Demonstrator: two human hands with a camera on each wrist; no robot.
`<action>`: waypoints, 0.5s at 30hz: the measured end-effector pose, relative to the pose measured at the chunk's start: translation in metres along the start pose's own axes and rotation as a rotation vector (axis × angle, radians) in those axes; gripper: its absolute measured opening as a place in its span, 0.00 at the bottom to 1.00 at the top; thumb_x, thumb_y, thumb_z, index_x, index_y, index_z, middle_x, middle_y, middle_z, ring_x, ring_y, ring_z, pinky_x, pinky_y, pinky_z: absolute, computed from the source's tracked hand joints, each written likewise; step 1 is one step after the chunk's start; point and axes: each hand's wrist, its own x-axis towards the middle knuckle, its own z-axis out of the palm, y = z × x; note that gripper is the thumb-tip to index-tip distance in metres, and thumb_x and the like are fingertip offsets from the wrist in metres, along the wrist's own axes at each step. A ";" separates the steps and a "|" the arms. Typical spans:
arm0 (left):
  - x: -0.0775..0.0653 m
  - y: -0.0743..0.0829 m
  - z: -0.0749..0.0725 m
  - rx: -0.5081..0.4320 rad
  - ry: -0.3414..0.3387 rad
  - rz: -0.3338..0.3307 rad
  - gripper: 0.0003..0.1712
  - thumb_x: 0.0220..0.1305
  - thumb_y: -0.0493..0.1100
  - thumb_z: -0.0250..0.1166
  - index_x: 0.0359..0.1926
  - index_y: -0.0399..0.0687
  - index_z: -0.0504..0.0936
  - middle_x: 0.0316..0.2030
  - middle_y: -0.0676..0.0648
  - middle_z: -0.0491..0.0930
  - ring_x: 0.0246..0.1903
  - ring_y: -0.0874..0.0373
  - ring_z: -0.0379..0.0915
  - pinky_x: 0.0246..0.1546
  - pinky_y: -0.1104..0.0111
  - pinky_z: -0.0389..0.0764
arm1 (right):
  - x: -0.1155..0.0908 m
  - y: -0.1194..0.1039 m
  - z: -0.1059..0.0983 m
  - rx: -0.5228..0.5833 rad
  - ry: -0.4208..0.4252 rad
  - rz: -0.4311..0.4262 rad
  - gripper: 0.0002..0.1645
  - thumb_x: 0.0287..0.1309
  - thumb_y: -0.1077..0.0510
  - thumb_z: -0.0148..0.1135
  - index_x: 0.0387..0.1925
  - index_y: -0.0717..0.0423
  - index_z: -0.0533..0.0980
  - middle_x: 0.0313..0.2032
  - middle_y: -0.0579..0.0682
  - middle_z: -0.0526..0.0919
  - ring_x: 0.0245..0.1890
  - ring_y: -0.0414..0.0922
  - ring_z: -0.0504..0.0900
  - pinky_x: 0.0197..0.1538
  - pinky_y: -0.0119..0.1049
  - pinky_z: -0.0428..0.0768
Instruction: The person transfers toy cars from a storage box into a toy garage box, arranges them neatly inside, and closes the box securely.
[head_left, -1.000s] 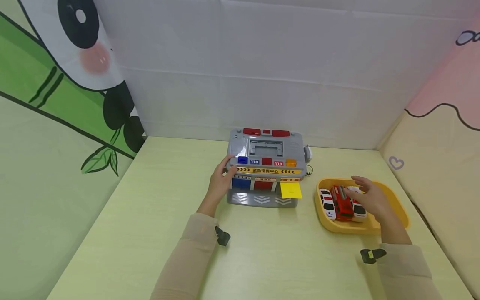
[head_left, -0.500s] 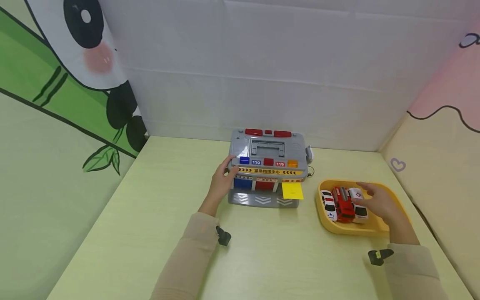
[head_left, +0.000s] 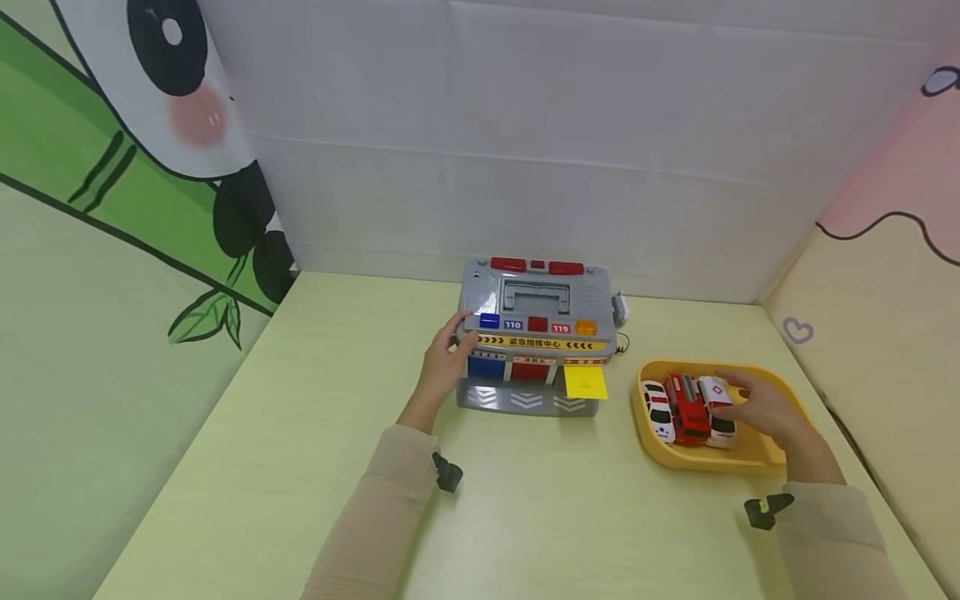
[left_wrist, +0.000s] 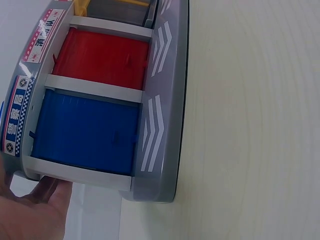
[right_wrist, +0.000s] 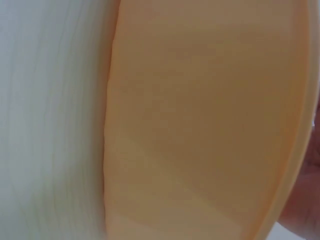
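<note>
My left hand (head_left: 442,360) holds the left front corner of a grey toy emergency station (head_left: 534,287); in the left wrist view part of that hand (left_wrist: 42,212) shows beside the blue door (left_wrist: 86,131). The red door (left_wrist: 102,57) is down too, and a yellow flap (head_left: 585,382) sticks out at the right bay. My right hand (head_left: 767,407) is over the yellow tray (head_left: 660,452), thumb and fingers apart at a white toy ambulance (head_left: 713,390). The ambulance lies beside a red toy fire engine (head_left: 687,417) and a white toy police car (head_left: 657,410).
Both the station and the tray stand on a pale wooden table (head_left: 517,500). A white sheet (head_left: 570,167) hangs behind them, with printed panels at left and right. A small grey handset (head_left: 619,308) with a coiled cord (head_left: 622,342) is at the station's right side.
My right hand has moved a little right and down, from above the fire engine to the ambulance. The left hand stays on the station, and the toy vehicles have not moved within the tray.
</note>
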 end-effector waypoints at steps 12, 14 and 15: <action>-0.003 0.002 0.000 0.000 -0.002 -0.006 0.27 0.72 0.56 0.53 0.70 0.63 0.65 0.68 0.45 0.62 0.62 0.45 0.64 0.58 0.47 0.68 | 0.011 0.008 -0.002 0.003 -0.065 -0.009 0.47 0.50 0.63 0.70 0.67 0.73 0.57 0.62 0.80 0.56 0.55 0.73 0.64 0.54 0.68 0.66; -0.003 0.003 0.000 -0.004 0.000 -0.002 0.27 0.72 0.56 0.53 0.70 0.63 0.65 0.68 0.45 0.63 0.61 0.45 0.64 0.58 0.47 0.68 | 0.012 0.010 -0.002 0.017 -0.071 -0.010 0.47 0.50 0.64 0.70 0.67 0.74 0.56 0.62 0.80 0.56 0.55 0.72 0.64 0.55 0.68 0.66; -0.003 0.003 0.000 -0.004 0.001 0.000 0.27 0.72 0.55 0.53 0.70 0.62 0.65 0.68 0.44 0.63 0.61 0.45 0.65 0.58 0.47 0.69 | 0.013 0.011 -0.003 0.027 -0.076 -0.008 0.47 0.50 0.64 0.69 0.67 0.74 0.55 0.62 0.80 0.56 0.55 0.72 0.64 0.55 0.67 0.66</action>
